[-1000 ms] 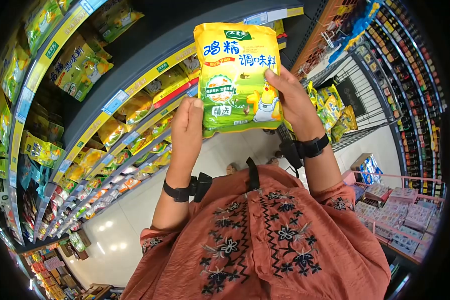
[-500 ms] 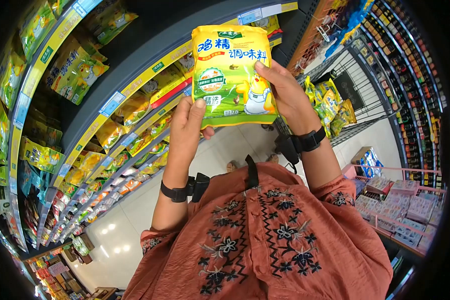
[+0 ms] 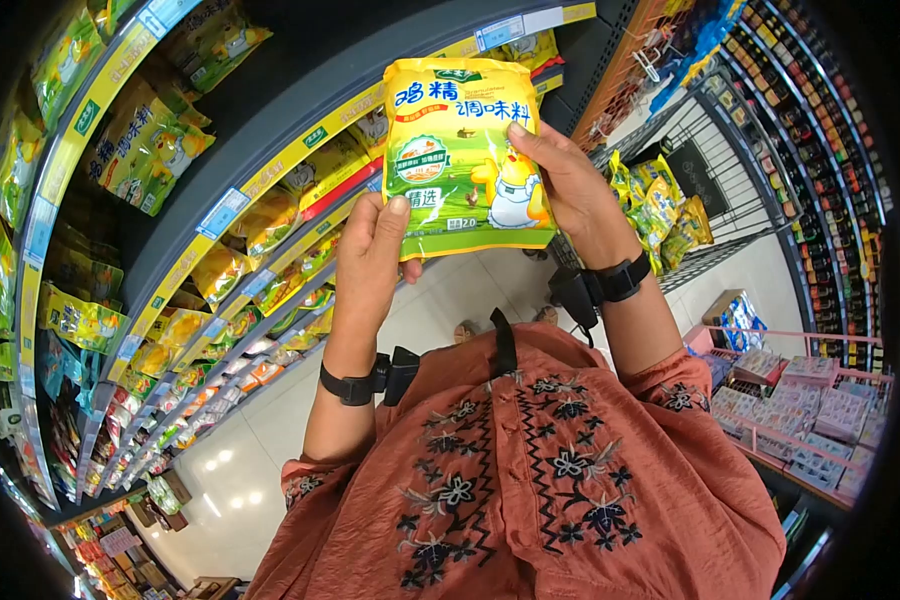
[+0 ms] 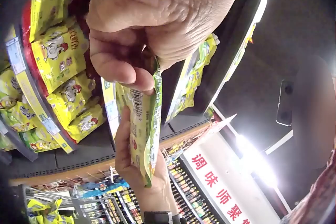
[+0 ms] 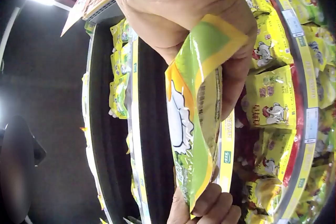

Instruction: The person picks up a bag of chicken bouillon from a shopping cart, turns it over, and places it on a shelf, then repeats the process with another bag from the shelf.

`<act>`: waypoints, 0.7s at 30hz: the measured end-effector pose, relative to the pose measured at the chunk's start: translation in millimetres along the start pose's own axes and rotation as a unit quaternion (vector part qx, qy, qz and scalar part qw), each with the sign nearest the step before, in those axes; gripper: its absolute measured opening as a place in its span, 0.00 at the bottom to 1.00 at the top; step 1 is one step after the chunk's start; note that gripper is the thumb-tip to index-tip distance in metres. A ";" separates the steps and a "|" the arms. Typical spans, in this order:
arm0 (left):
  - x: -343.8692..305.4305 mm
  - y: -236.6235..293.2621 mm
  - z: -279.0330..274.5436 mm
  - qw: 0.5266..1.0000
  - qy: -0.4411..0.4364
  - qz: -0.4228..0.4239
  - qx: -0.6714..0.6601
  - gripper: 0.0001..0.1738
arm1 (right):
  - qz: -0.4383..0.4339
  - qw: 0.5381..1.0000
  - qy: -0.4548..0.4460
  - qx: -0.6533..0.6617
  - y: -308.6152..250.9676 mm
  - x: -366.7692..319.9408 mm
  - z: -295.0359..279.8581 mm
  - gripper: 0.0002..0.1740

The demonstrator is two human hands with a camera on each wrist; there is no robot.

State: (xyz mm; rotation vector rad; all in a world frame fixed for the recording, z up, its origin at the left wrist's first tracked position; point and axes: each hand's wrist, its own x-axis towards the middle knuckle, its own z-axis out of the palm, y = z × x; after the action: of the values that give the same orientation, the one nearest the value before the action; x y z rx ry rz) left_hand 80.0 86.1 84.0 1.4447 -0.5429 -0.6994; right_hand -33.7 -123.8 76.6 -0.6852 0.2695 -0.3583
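Note:
A yellow and green packet [image 3: 465, 160] with a cartoon chicken is held upright, its printed front facing the head camera. My left hand [image 3: 372, 245] grips its lower left edge, thumb on the front and fingers mostly hidden behind. On the right edge, my right hand [image 3: 570, 185] pinches it with the thumb over the front. In the left wrist view the packet [image 4: 146, 124] appears edge-on, with my left hand's [image 4: 152, 19] curled fingers at its back. The right wrist view shows the packet's [image 5: 197, 113] side, its green corner by my right hand [image 5: 194, 14].
Curved shelves [image 3: 270, 170] of similar packets line the left side. A wire cart [image 3: 745, 190] holding several yellow packets [image 3: 660, 215] stands at the right. Beyond it are shelves of bottles [image 3: 820, 150], with boxed goods [image 3: 805, 410] in a pink rack at the lower right.
The packet and both hands have shifted slightly left in the head view, and the packet has tilted a little. Both hands keep their hold.

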 end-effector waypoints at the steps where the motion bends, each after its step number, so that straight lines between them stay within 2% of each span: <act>1: 0.4 0.3 -0.2 1.000 0.001 -0.002 0.000 0.18 | 0.000 1.000 0.002 0.001 -0.1 0.0 0.9 0.23; 21: 10.8 -0.9 -4.3 1.000 0.000 -0.006 0.002 0.18 | 0.003 1.000 0.018 0.004 2.6 10.4 -3.5 0.24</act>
State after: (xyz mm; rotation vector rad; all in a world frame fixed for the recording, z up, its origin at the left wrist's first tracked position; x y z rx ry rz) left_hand 90.4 81.4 82.0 1.4528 -0.5375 -0.7077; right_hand -24.9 -128.2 70.9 -0.6705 0.3050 -0.3664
